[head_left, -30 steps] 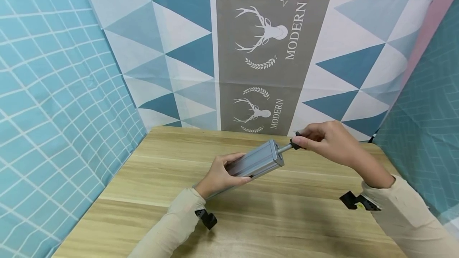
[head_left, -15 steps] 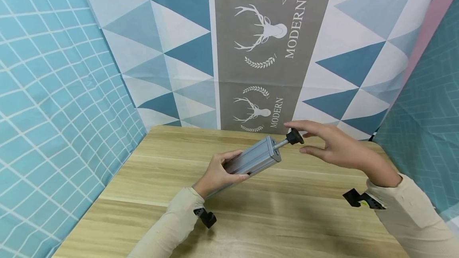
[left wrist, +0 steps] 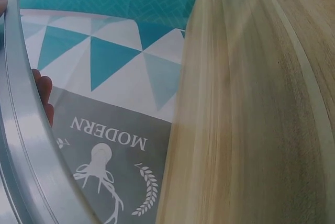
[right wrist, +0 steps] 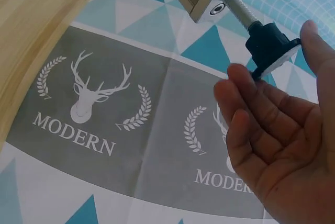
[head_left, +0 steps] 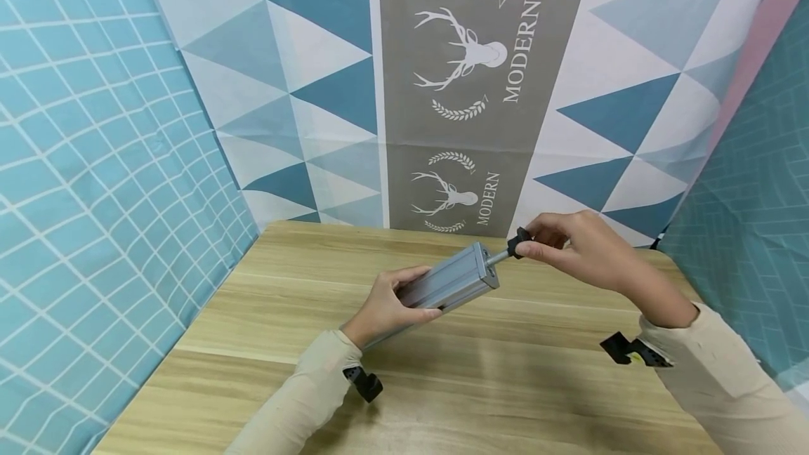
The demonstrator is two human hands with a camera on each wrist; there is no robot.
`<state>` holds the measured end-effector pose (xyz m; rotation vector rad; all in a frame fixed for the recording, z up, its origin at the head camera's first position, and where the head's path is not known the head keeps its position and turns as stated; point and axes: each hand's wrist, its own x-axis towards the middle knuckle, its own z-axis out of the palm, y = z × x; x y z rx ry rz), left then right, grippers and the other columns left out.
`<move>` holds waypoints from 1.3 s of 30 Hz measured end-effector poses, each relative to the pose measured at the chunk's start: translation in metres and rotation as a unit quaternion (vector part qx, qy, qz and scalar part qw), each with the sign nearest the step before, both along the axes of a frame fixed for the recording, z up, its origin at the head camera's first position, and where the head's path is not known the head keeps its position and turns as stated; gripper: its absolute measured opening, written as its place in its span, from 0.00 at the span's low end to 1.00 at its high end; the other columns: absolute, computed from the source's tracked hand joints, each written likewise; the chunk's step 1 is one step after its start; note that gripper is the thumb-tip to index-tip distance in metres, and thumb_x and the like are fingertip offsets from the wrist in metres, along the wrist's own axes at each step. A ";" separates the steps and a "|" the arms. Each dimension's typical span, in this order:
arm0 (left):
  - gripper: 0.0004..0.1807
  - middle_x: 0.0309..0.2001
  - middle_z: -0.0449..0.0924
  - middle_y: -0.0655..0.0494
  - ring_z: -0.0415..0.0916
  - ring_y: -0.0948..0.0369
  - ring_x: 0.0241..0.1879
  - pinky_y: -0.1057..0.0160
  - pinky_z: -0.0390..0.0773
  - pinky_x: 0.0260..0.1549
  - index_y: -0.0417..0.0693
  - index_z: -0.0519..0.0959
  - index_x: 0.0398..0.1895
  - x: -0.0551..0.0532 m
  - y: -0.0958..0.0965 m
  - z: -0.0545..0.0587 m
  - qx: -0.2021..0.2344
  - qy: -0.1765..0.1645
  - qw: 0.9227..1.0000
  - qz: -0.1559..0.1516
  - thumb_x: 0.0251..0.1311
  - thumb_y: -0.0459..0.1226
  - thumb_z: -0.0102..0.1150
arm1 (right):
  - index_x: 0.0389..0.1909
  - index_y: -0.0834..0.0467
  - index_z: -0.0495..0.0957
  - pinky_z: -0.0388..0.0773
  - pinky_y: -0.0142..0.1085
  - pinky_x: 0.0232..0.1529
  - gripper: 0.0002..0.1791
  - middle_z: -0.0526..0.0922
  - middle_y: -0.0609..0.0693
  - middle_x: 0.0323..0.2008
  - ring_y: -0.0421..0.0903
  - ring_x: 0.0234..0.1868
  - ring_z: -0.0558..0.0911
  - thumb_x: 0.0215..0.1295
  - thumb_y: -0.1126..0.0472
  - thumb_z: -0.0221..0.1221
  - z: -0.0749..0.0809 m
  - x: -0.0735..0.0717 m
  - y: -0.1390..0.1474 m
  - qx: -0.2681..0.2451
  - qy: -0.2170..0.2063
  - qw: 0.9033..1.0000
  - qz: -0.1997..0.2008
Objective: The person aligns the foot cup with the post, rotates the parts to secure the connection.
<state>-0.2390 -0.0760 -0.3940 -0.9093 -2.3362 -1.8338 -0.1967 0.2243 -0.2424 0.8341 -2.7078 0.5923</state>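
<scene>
A grey metal leg (head_left: pixel 451 278), a squarish grooved profile, slants up to the right above the table. My left hand (head_left: pixel 387 309) grips it around the middle, thumb on the near side. From its end plate, with screws in it, a threaded rod (right wrist: pixel 239 8) sticks out and carries a black levelling foot (right wrist: pixel 269 48) with a pale flat underside. My right hand (head_left: pixel 588 253) pinches the rim of this foot between thumb and fingers. In the left wrist view the leg (left wrist: pixel 31 130) runs down the left edge, and fingertips (left wrist: pixel 44 88) show behind it.
Under the hands lies a wood-grain tabletop (head_left: pixel 493 371). A patterned cloth with deer heads (head_left: pixel 461 55) hangs behind it. Blue tiled-pattern sheets stand at the left (head_left: pixel 95 160) and the right (head_left: pixel 746 230).
My right hand pinched the foot, then let go with spread fingers half a second ago, and now pinches it again. The left hand and the leg have barely shifted.
</scene>
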 end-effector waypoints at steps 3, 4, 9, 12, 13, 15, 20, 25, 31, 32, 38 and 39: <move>0.36 0.57 0.77 0.45 0.77 0.55 0.51 0.64 0.75 0.46 0.39 0.75 0.60 -0.001 0.001 -0.001 -0.003 -0.002 1.000 -0.002 0.42 0.31 0.75 | 0.40 0.54 0.83 0.75 0.33 0.30 0.12 0.82 0.38 0.27 0.34 0.27 0.78 0.64 0.51 0.61 0.000 0.000 0.000 0.001 -0.001 1.000 -0.008; 0.36 0.57 0.77 0.44 0.77 0.55 0.51 0.64 0.75 0.46 0.39 0.75 0.60 -0.001 0.001 -0.001 -0.003 -0.001 1.000 -0.002 0.42 0.31 0.75 | 0.40 0.54 0.83 0.75 0.34 0.31 0.12 0.83 0.39 0.27 0.35 0.28 0.79 0.65 0.51 0.61 0.000 0.000 0.000 0.003 0.000 1.000 -0.008; 0.35 0.56 0.78 0.46 0.77 0.57 0.50 0.64 0.75 0.45 0.41 0.76 0.59 -0.001 0.000 0.000 0.000 0.002 1.000 0.003 0.42 0.31 0.76 | 0.57 0.56 0.76 0.79 0.44 0.41 0.27 0.83 0.50 0.47 0.47 0.43 0.82 0.57 0.52 0.67 0.001 -0.001 0.004 0.006 0.011 1.000 0.025; 0.34 0.54 0.79 0.48 0.78 0.58 0.48 0.64 0.76 0.45 0.43 0.78 0.58 -0.001 0.000 0.001 0.004 0.007 1.000 0.004 0.42 0.33 0.76 | 0.68 0.53 0.66 0.78 0.46 0.46 0.42 0.73 0.53 0.62 0.51 0.55 0.77 0.50 0.58 0.72 0.002 -0.002 0.007 0.011 0.031 0.997 0.072; 0.33 0.54 0.80 0.48 0.78 0.58 0.48 0.64 0.76 0.44 0.44 0.78 0.58 -0.002 0.000 0.001 0.006 0.010 1.000 0.003 0.42 0.34 0.76 | 0.69 0.52 0.65 0.78 0.44 0.47 0.44 0.71 0.52 0.64 0.50 0.56 0.77 0.48 0.62 0.73 0.002 -0.003 0.008 0.013 0.042 0.995 0.089; 0.33 0.54 0.80 0.48 0.78 0.58 0.48 0.63 0.76 0.44 0.44 0.78 0.57 -0.002 -0.001 0.001 0.011 0.014 1.000 0.001 0.43 0.35 0.76 | 0.68 0.52 0.66 0.78 0.39 0.47 0.45 0.72 0.50 0.63 0.47 0.58 0.75 0.46 0.69 0.72 0.002 -0.005 0.009 0.016 0.068 0.990 0.123; 0.33 0.53 0.80 0.49 0.78 0.58 0.48 0.63 0.76 0.44 0.46 0.78 0.57 -0.004 -0.002 -0.001 0.012 0.018 1.000 0.001 0.43 0.36 0.76 | 0.60 0.56 0.74 0.78 0.33 0.42 0.36 0.81 0.47 0.52 0.40 0.48 0.80 0.46 0.73 0.71 0.001 -0.005 0.008 0.013 0.100 0.985 0.138; 0.34 0.54 0.80 0.49 0.78 0.58 0.49 0.63 0.76 0.44 0.45 0.78 0.58 -0.003 -0.001 -0.002 0.005 0.015 1.000 -0.001 0.42 0.37 0.77 | 0.50 0.57 0.81 0.76 0.36 0.35 0.18 0.84 0.40 0.33 0.36 0.34 0.79 0.61 0.56 0.65 -0.001 -0.002 0.003 0.003 0.055 0.998 0.044; 0.34 0.54 0.79 0.49 0.78 0.58 0.49 0.63 0.75 0.45 0.45 0.78 0.58 -0.001 0.000 0.000 0.007 0.003 1.000 -0.004 0.42 0.37 0.77 | 0.34 0.50 0.83 0.72 0.32 0.29 0.08 0.81 0.36 0.25 0.35 0.25 0.75 0.64 0.50 0.61 -0.004 -0.004 -0.001 -0.026 0.031 0.999 -0.009; 0.34 0.54 0.79 0.49 0.78 0.58 0.49 0.63 0.75 0.45 0.45 0.78 0.58 -0.001 0.000 0.000 0.007 0.002 1.000 -0.003 0.42 0.36 0.77 | 0.33 0.50 0.83 0.72 0.32 0.28 0.08 0.81 0.37 0.25 0.35 0.25 0.75 0.65 0.50 0.61 -0.004 -0.004 -0.002 -0.026 0.031 0.999 -0.012; 0.34 0.55 0.79 0.46 0.77 0.57 0.49 0.64 0.75 0.45 0.41 0.77 0.58 0.004 0.001 0.007 0.001 0.002 1.000 0.003 0.42 0.31 0.75 | 0.52 0.54 0.80 0.76 0.43 0.40 0.21 0.85 0.46 0.41 0.43 0.40 0.81 0.59 0.51 0.66 0.000 0.000 0.003 -0.006 0.046 0.999 0.003; 0.33 0.54 0.79 0.45 0.77 0.57 0.48 0.64 0.75 0.45 0.39 0.77 0.58 0.007 0.001 0.011 0.000 0.004 1.000 0.002 0.43 0.30 0.74 | 0.57 0.53 0.78 0.77 0.45 0.42 0.26 0.84 0.48 0.46 0.45 0.44 0.81 0.57 0.52 0.68 0.001 0.000 0.005 -0.001 0.052 0.999 0.015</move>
